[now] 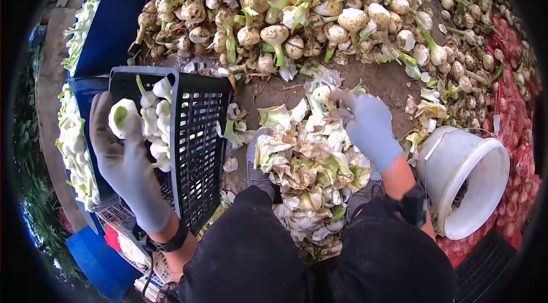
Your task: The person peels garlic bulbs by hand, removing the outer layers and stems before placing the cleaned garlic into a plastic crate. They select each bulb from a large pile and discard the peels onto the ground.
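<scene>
My gloved left hand is over the left side of a black plastic crate, with its fingers and thumb around a peeled white garlic bulb. More peeled garlic lies inside the crate, some with short green necks. My right hand, in a matching grey glove, reaches over a heap of stripped skins between my feet. Its soiled fingers extend leftward, somewhat blurred, with the tips right at the edge of a garlic bulb on top of the heap.
Ahead lies a big pile of soil-stained garlic. Blue bins filled with cleaned bulbs stand at left, above a blue tub. At right, a white bucket lies tilted beside red mesh sacks. My knees flank the heap of skins.
</scene>
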Tool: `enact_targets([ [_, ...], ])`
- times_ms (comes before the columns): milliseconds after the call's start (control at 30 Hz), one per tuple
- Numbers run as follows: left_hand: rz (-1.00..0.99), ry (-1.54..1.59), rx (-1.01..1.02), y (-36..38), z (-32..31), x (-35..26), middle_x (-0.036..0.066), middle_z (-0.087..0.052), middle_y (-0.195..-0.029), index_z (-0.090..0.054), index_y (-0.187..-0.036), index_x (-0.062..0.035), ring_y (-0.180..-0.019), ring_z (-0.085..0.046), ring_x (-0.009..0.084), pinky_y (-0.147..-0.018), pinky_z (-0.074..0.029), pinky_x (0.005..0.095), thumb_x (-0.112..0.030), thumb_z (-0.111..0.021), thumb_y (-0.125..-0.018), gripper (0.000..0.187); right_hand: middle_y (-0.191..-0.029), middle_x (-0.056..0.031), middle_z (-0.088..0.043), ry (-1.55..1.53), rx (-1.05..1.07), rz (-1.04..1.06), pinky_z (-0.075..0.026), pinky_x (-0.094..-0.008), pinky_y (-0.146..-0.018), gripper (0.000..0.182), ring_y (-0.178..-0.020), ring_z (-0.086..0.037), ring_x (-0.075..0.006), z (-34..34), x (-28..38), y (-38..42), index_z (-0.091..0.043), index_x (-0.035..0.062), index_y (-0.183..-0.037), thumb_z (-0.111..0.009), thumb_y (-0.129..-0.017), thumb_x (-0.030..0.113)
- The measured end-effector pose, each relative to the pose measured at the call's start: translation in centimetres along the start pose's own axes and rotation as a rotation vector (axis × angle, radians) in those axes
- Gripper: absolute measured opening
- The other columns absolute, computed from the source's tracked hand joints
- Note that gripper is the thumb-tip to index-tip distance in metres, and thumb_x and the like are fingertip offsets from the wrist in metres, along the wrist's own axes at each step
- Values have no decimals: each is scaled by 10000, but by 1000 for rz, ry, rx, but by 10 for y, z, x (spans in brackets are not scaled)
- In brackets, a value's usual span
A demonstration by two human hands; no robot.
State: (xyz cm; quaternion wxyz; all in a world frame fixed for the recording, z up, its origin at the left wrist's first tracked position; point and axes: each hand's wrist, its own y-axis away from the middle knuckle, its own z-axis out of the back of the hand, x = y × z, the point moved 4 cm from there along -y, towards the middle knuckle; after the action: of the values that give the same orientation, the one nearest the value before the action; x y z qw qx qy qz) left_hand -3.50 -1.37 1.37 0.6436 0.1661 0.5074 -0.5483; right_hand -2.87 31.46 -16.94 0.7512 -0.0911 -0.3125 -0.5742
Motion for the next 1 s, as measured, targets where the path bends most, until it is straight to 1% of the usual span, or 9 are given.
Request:
enact_targets([
  [100,-100,-30,219,24,-53,-3,128,-590,-1280,-584,-1258,7,-1221,-536,208,-1058,-405,333,84,-644,-840,429,-907,-157,-708,337,201,-340,-535,-452,-747,684,-850,-698,-314,-12,-8,-8,-321,148,-1491,-628,-885,229],
  [233,344,309,780,74,-159,61,109,-579,-1285,-533,-1336,-30,-1188,-553,204,-1019,-446,340,-102,-701,-848,521,-908,-113,-702,289,166,-398,-516,-450,-694,587,-832,-677,-325,-18,-22,-16,-396,171,-1450,-604,-902,191],
  [300,51,185,883,95,-189,75,104,-543,-1314,-461,-1393,-33,-1212,-527,191,-1041,-417,319,-116,-737,-819,642,-858,-102,-698,244,-146,107,-532,-416,-670,588,-757,-685,-261,7,1,-2,-510,114,-1375,-688,-815,141],
  [367,465,551,1083,114,-203,83,108,-514,-1337,-412,-1415,-16,-1241,-490,167,-1064,-384,303,-132,-789,-768,758,-879,-60,-681,52,-174,133,-533,-328,-775,563,-801,-672,-214,17,15,5,-540,94,-1348,-679,-807,29],
  [467,474,554,998,112,-201,70,90,-542,-1253,-454,-1318,8,-1182,-510,149,-1028,-412,306,-146,-844,-701,746,-979,-45,-655,-1392,-311,-178,-516,-230,-718,623,-794,-615,-99,18,5,5,-429,2,-1433,-670,-916,255],
  [567,328,269,836,103,-193,54,71,-561,-1155,-479,-1233,-2,-1085,-558,148,-956,-467,305,-158,-880,-657,720,-896,-60,-653,-1233,-147,-90,-507,-223,-625,577,-676,-608,-87,7,-13,17,-470,-7,-1380,-625,-955,350],
  [700,148,204,907,104,-194,41,91,-571,-1141,-480,-1223,-1,-1034,-588,149,-911,-498,288,-145,-883,-657,710,-617,-32,-584,-1115,78,-464,-440,-209,-458,476,-465,-533,-88,0,4,14,-628,-26,-936,-561,-977,443],
  [900,646,662,910,120,-194,59,79,-602,-1099,-446,-1278,-11,-946,-610,147,-857,-523,286,-122,-858,-705,714,-618,-44,-589,-1285,58,-406,-421,-211,-444,366,-458,-526,-85,11,14,24,-628,-18,-879,-591,-961,337],
  [1000,935,857,956,127,-195,57,62,-630,-983,-453,-1295,-63,-773,-627,126,-617,-525,255,-311,-714,-887,544,-616,-21,-606,-1072,39,-456,-444,-277,-445,348,-472,-556,-138,14,13,23,-621,14,-815,-576,-976,319],
])
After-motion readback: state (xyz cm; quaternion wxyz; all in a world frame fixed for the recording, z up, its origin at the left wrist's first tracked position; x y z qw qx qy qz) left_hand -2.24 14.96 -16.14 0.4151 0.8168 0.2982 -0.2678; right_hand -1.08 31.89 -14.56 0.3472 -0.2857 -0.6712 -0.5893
